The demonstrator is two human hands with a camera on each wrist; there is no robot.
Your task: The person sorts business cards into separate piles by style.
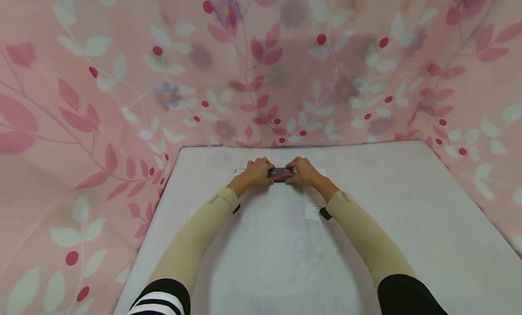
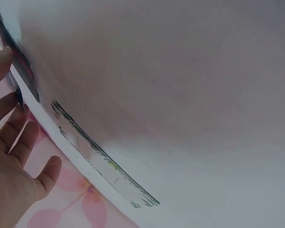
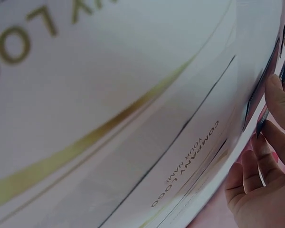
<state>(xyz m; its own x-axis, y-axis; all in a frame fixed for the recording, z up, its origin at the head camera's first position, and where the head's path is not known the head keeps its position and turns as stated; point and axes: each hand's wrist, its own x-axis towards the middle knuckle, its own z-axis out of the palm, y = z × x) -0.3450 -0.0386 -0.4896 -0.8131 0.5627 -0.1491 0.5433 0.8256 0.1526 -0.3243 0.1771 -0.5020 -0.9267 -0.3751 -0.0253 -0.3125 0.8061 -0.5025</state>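
A small flat black and red object point(image 1: 280, 174) lies on the white table point(image 1: 261, 260) near its far edge. My left hand point(image 1: 266, 175) grips its left end and my right hand point(image 1: 292, 175) grips its right end, fingers curled over it. The left wrist view has my left hand point(image 2: 12, 111) at the lower left, its fingertips on the dark object's edge point(image 2: 23, 66). My right hand point(image 3: 270, 118) pinches the same dark edge point(image 3: 268, 78) in the right wrist view, beside a white printed card point(image 3: 133, 118) with gold lettering.
Pink floral cloth point(image 1: 122, 79) hangs behind and at both sides of the table. White printed cards point(image 1: 314, 210) lie under my right wrist. A thin printed strip point(image 2: 102, 161) lies on the white surface near my left hand.
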